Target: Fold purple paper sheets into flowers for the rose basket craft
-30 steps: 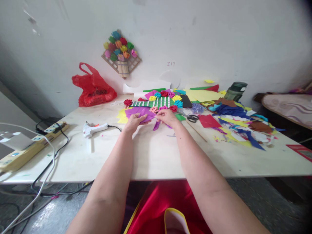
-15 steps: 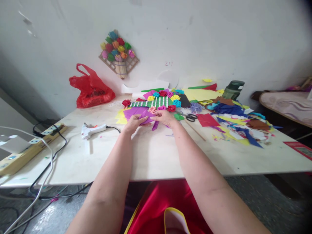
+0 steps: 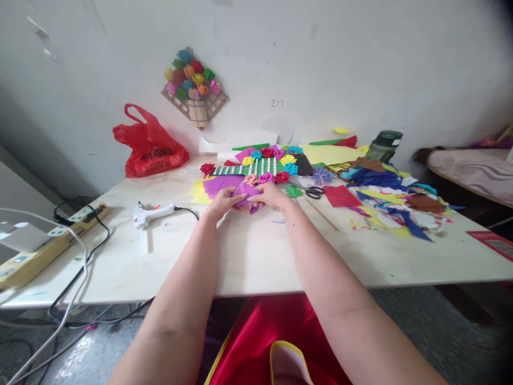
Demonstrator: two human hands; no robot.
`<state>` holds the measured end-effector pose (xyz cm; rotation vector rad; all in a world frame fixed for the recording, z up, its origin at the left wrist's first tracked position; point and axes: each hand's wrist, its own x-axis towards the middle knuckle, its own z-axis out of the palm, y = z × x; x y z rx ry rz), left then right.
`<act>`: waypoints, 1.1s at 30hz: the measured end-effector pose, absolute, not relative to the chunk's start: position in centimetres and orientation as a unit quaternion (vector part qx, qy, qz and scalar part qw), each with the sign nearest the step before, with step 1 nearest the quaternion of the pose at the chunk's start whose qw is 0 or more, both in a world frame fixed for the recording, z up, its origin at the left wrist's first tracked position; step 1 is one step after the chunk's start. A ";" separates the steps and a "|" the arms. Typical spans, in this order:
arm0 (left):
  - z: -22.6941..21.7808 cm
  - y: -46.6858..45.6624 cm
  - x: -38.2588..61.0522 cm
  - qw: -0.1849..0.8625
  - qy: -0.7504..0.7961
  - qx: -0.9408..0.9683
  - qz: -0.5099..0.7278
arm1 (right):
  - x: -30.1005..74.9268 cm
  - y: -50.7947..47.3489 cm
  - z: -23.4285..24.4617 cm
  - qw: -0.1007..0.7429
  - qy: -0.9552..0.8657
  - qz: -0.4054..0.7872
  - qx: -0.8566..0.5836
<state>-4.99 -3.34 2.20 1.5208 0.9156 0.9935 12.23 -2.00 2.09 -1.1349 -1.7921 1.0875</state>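
A folded piece of purple paper (image 3: pixel 245 191) is pinched between my two hands, just above the table. My left hand (image 3: pixel 223 202) grips its left side with the thumb on top. On its right side, my right hand (image 3: pixel 271 195) holds it with closed fingers; some fingertips are hidden behind the paper. Right behind my hands lies a green-and-white woven piece (image 3: pixel 262 167) ringed with several coloured paper roses. A flat purple sheet (image 3: pixel 218 184) rests on yellow paper (image 3: pixel 199 191) beyond my left hand.
A glue gun (image 3: pixel 150 215) stands at left, near a power strip (image 3: pixel 52 240) with cables. Black scissors (image 3: pixel 315 192), a wooden stick (image 3: pixel 321 213) and a heap of paper scraps (image 3: pixel 395 198) lie at right. Behind are a red plastic bag (image 3: pixel 150 144) and a green bottle (image 3: pixel 383 147).
Both hands have shifted slightly, and the purple paper has turned and is folded more compactly between them. My right fingers have moved around its right side. Other objects stay put.
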 end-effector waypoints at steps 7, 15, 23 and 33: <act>2.0 -3.0 -5.0 0.497 0.391 0.650 0.421 | 12.4 -2.6 2.7 0.360 -0.693 0.456 -0.426; 1.7 -2.8 -5.3 0.517 0.380 0.639 0.425 | 12.3 -2.0 2.1 0.395 -0.653 0.504 -0.405; 1.7 -2.6 -6.2 0.518 0.413 0.641 0.388 | 12.4 -2.0 2.2 0.424 -0.622 0.501 -0.427; 1.9 -2.9 -5.9 0.492 0.426 0.646 0.399 | 12.1 -2.3 2.5 0.469 -0.583 0.510 -0.424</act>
